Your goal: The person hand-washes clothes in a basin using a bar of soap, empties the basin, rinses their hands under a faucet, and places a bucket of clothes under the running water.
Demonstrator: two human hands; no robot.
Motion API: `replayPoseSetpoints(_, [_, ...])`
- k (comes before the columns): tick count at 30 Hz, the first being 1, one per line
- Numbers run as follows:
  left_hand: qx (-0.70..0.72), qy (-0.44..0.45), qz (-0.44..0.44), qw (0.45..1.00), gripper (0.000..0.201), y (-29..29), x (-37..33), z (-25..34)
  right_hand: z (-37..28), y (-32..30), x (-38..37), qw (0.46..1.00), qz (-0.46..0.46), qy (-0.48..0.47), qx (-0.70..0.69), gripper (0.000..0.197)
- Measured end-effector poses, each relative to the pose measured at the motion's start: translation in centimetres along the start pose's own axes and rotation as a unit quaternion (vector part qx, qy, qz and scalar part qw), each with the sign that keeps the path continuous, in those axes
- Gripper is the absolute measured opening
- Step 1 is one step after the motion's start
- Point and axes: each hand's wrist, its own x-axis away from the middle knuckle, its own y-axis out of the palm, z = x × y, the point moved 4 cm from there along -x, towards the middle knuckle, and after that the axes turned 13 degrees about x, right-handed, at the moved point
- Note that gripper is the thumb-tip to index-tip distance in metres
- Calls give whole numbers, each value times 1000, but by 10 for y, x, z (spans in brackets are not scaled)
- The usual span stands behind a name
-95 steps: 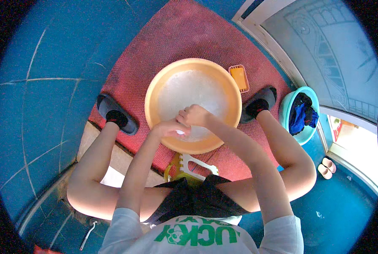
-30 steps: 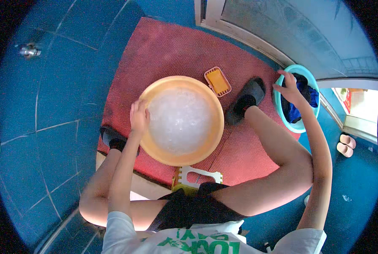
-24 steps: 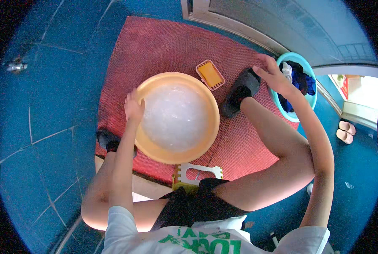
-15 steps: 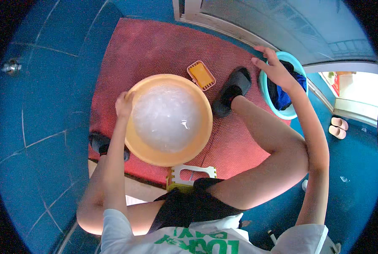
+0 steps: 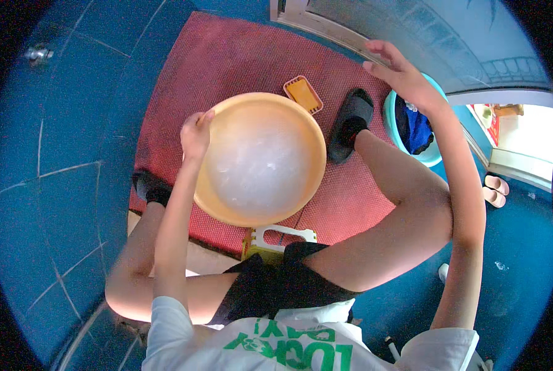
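Note:
A round yellow-orange basin [image 5: 317, 170] stands between my legs. Cloudy, whitish soapy water [image 5: 258, 164] fills it, its surface blurred by motion. My left hand [image 5: 196, 135] is closed over the upper left part of the basin's rim. In the air at the upper right, my right hand [image 5: 403, 80] is open, its fingers apart and nothing in them. Below and beyond that wrist sits a turquoise tub [image 5: 389, 114] with dark and bright blue clothes [image 5: 417, 130] inside. My right forearm covers part of the tub.
A soap dish [image 5: 312, 110] holding an orange bar lies on the red mat [image 5: 227, 59] behind the basin. A white and yellow-green stool [image 5: 264, 238] is under me. Tiled blue wall [image 5: 66, 142] rises on the left. Pink slippers [image 5: 494, 191] lie far right by the doorway.
The basin has shifted up and slightly right in view, along with my left hand on its rim. My right hand has risen slightly. The whole view has also shifted somewhat.

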Motion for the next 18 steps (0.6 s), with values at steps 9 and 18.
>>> replayPoseSetpoints(9, [14, 50, 38, 998, 29, -1, 22, 18, -56, -9, 13, 996, 39, -48, 59, 45])
replayPoseSetpoints(18, [46, 56, 87, 994, 26, -5, 32, 21, -125, -18, 35, 991, 49, -122, 31, 38])
